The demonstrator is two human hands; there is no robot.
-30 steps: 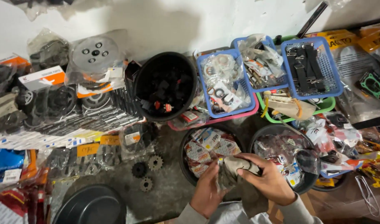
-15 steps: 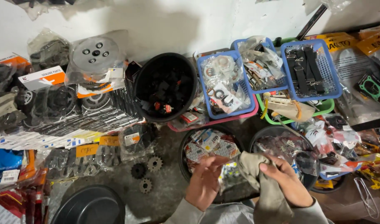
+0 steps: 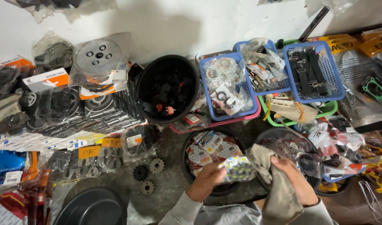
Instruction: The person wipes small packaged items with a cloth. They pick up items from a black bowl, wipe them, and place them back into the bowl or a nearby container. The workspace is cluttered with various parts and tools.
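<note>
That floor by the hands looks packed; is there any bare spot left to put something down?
One bare patch of grey floor lies between the three loose sprockets, the bagged parts and the bowl of packets. Everywhere else is crowded: baskets and a black tub along the wall, bags on the right. The left hand holds a small box, the right hand a cloth.

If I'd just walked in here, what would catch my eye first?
Probably the two hands at the bottom centre: the left hand holds a small chequered box while the right hand presses a beige cloth beside it. Above them stand a round black plastic tub and three blue plastic baskets crammed with bagged parts.
</note>
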